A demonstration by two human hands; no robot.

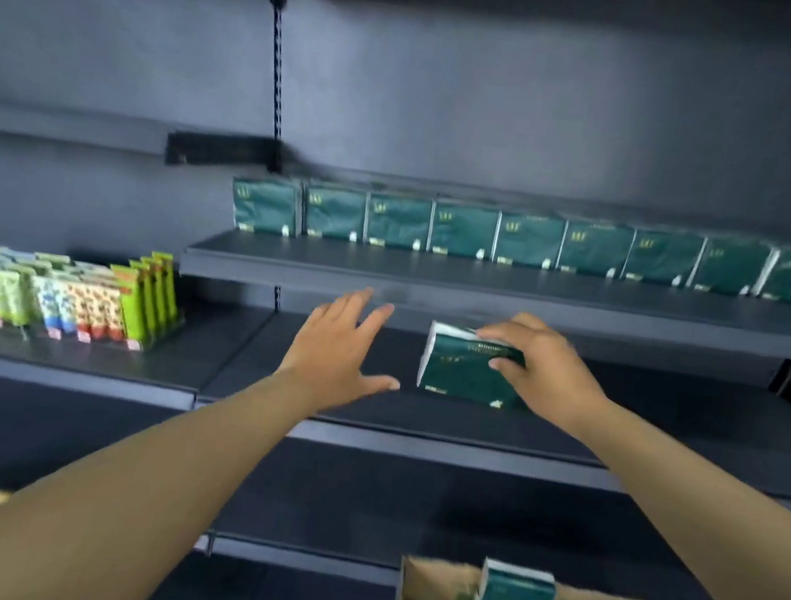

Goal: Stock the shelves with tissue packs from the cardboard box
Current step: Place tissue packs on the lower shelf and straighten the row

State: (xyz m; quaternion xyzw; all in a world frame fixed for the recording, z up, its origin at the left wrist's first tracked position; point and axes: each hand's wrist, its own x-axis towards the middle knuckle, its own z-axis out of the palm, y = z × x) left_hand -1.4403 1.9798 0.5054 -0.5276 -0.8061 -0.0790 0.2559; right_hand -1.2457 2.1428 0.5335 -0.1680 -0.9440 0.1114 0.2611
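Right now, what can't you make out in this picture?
- Printing on the pack in the right hand: blurred, partly under the fingers.
- Row of packs on the upper shelf: cut off by the right edge.
- Box: cut off by the bottom edge, so its count is unknown.
- Colourful packets: blurred.

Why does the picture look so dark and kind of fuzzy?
In the head view, light falls mostly on the back wall, while the lower shelf sits in shadow; the green tissue packs and colourful packs are smeared by motion blur; the wide lens bends the upper shelf's edge; the right hand and its tissue pack look soft.
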